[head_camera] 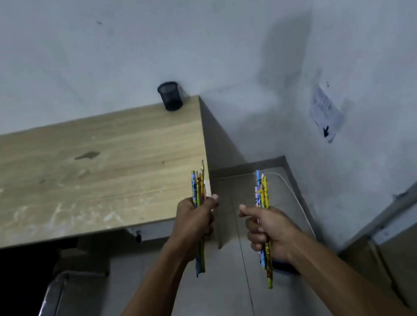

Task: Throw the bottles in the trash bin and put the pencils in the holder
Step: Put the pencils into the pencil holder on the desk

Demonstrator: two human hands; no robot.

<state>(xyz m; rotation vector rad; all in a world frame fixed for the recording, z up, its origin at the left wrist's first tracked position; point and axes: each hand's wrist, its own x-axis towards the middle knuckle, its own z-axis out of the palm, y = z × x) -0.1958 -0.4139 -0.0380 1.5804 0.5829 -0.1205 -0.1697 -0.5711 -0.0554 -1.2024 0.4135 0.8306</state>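
A black mesh pencil holder (169, 96) stands upright at the far right corner of the wooden desk (82, 174), against the wall. My left hand (197, 220) is closed around a bunch of colourful pencils (197, 184), held upright at the desk's near right corner. My right hand (267, 230) grips a second bunch of pencils (262, 189) over the tiled floor, to the right of the desk. Both bunches stick out above and below the fists. No bottles or trash bin can be seen.
A chair with a metal frame (49, 298) and dark seat sits at the lower left, partly under the desk. A white wall with a taped paper notice (326, 113) runs along the right. A door edge (416, 235) is at the lower right.
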